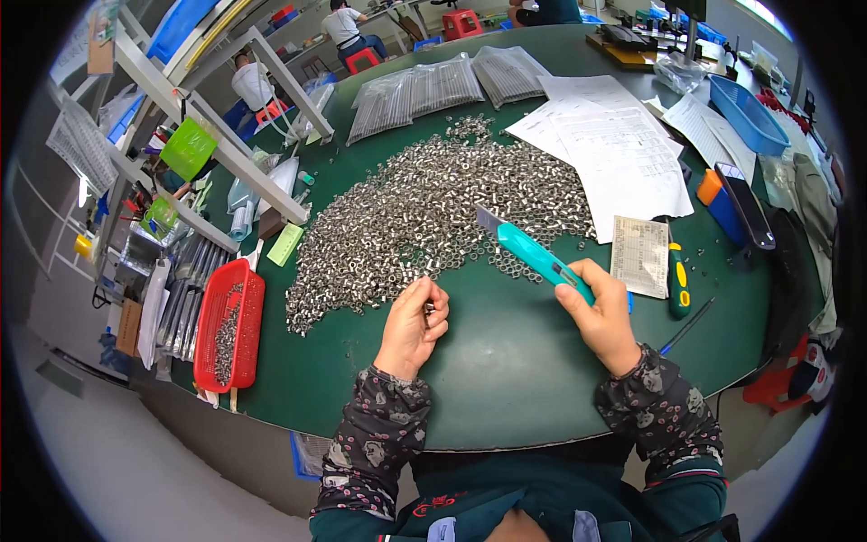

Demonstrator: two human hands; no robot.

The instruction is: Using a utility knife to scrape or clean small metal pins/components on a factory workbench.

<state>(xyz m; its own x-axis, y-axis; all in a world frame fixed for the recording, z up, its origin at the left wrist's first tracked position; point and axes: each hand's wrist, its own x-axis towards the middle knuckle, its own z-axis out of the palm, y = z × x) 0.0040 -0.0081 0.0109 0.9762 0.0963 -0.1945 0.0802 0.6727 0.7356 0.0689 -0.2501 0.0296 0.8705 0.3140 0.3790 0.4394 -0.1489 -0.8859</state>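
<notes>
In my right hand (601,312) is a teal utility knife (540,259), its blade (489,219) extended and pointing up and left over the heap. My left hand (415,327) is closed at the heap's near edge, thumb and forefinger pressed together. A metallic glint shows between its curled fingers, apparently a small metal ring; the fingers hide most of it. A wide heap of small silvery metal rings (424,203) covers the middle of the green table (506,361). Some rings lie flat in a single layer near the knife.
Left stands a red plastic basket (251,330) of small metal parts. Bagged rods (442,86) and paper sheets (614,149) lie behind the heap. On the right are a yellow-green handled tool (678,282), a blue pen (686,327), a phone (746,206) and a blue tray (748,117).
</notes>
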